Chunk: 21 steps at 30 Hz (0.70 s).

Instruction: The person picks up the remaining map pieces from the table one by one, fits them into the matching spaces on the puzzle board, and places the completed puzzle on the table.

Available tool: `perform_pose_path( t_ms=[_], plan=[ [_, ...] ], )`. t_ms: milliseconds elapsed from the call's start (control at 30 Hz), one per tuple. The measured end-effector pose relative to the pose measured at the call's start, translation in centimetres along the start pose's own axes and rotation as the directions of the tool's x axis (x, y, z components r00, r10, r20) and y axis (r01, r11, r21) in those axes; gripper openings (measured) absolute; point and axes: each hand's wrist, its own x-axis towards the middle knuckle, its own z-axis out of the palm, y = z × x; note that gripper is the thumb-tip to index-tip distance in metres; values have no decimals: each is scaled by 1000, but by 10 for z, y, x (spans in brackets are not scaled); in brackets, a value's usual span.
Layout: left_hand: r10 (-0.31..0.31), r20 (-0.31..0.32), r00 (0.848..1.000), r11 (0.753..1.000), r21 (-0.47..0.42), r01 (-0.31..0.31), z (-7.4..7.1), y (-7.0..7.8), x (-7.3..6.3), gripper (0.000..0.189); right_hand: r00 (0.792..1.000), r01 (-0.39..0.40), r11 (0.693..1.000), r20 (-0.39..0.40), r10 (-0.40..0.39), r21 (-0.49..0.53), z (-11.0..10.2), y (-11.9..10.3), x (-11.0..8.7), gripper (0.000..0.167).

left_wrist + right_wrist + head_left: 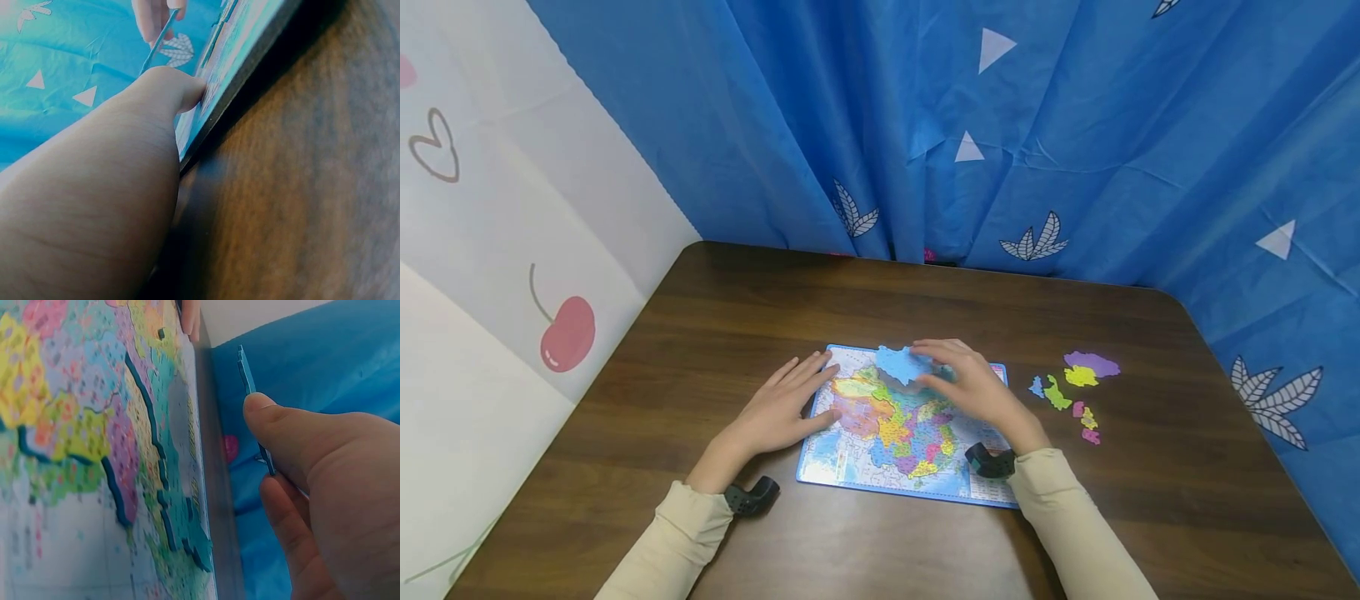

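Observation:
A map jigsaw board (820, 468) with a blue rim lies on the table, many coloured pieces seated in it. My right hand (973, 387) pinches a light blue puzzle piece (898, 365) over the board's upper part. In the right wrist view, the blue piece (245, 372) stands nearly edge-on between thumb and fingers, apart from the board. Spread at the board's left edge is my left hand (775, 412), fingers straight. Its thumb (190, 92) touches the board's face in the left wrist view; its other fingers are hidden there.
Right of the board lie several loose pieces: a purple one (1101, 364), a yellow one (1080, 377), a green one (1057, 394), a small blue one (1037, 387) and smaller pink and yellow ones. A blue curtain (880, 125) hangs behind the wooden table (760, 292).

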Motion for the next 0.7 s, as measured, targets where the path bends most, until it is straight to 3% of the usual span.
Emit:
perform_pose_path(
  t_ms=[700],
  plan=[
    [6,3,1000,1000,0,-6,-1,0,1,78,999,0,999,49,-3,51,18,-8,9,46]
  ],
)
